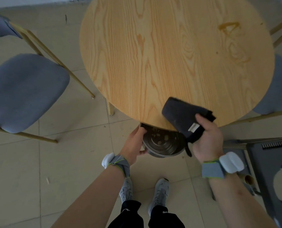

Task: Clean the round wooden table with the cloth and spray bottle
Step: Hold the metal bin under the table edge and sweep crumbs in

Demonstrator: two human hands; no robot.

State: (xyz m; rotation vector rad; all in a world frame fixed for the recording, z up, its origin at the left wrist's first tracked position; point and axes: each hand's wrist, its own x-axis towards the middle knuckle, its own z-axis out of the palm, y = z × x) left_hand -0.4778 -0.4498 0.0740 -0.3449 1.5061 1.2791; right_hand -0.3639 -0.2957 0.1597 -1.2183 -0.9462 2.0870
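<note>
Round wooden bench (169, 55): pale grain top, brownish stain (230, 30) at its far right, grey-seated chairs (25, 89) on both sides. Cloth (184, 117): dark, folded, white tag, lying over the bench's near edge with the right hand (207, 139) closed on it, thumb on top. Pan (163, 143): dark, round, crumbs inside, held just below the near edge by the left hand (133, 143), fingers curled round its rim; spray bottle not seen.
</note>
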